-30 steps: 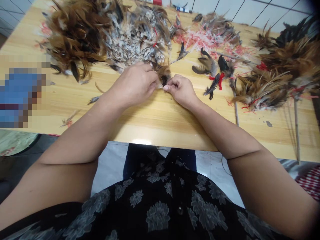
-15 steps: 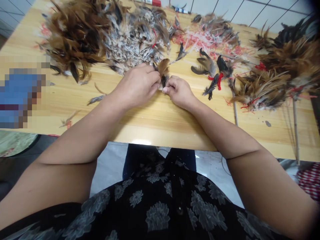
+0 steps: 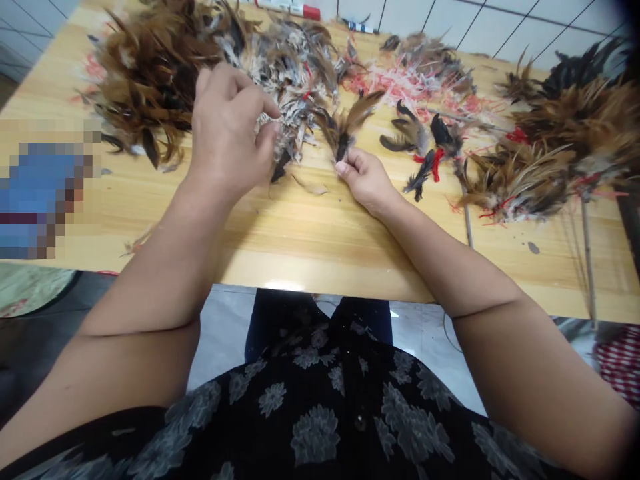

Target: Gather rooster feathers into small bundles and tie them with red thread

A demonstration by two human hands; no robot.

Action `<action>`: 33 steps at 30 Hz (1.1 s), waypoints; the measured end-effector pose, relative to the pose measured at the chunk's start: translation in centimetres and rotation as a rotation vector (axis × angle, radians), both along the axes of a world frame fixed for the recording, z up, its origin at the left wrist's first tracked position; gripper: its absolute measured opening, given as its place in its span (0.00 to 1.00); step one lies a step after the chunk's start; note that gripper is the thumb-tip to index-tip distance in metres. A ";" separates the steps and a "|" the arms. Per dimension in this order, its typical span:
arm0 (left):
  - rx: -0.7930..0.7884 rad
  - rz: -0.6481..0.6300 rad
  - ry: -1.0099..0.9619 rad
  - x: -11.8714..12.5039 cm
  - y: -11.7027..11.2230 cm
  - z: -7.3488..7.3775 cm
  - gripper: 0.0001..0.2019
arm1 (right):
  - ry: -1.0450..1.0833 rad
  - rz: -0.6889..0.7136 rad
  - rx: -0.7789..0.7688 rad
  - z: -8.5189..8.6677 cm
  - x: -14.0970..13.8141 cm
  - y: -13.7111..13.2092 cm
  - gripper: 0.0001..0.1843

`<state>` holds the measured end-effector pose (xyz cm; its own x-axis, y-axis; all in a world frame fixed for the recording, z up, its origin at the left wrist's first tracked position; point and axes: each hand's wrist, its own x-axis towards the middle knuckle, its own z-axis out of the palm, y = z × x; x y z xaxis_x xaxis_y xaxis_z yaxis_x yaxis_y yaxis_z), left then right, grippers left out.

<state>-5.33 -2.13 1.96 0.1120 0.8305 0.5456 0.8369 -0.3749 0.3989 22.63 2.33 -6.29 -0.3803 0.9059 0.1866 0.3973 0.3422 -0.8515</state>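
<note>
Apparently right hand pinches 1 feather tuft; left hand hovers.

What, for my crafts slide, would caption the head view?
Right hand pinches a feather bunch; left hand reaches toward speckled feathers.

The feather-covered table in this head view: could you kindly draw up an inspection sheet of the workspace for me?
Surface: light wooden table, feathers strewn over its far half.
Job's things: small brown-and-black feather tuft, pinched in the right hand's fingers; left hand curled above a grey speckled feather pile, nothing visibly held.
Clutter: brown feather heap, red thread scraps, thin wooden stick.
Cables: thin dark wire below the table's front edge.
Surroundings: white tiled wall, pale tiled floor, red-and-white striped cloth.
</note>
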 end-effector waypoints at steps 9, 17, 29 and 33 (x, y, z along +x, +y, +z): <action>-0.353 -0.503 0.125 1.7 -0.2 -0.8 0.06 | 0.098 -0.043 -0.043 -0.4 0.0 0.3 0.31; -0.399 -0.442 0.205 2.6 -0.4 -0.8 0.09 | -0.022 -0.011 0.023 -0.1 0.0 0.1 0.29; -0.385 -0.352 0.115 3.0 -0.8 -0.5 0.07 | -0.182 0.052 0.088 0.6 -0.2 -0.5 0.21; -0.406 -0.357 0.086 2.8 -1.0 -0.4 0.07 | -0.222 0.033 0.087 1.0 -0.4 -0.9 0.16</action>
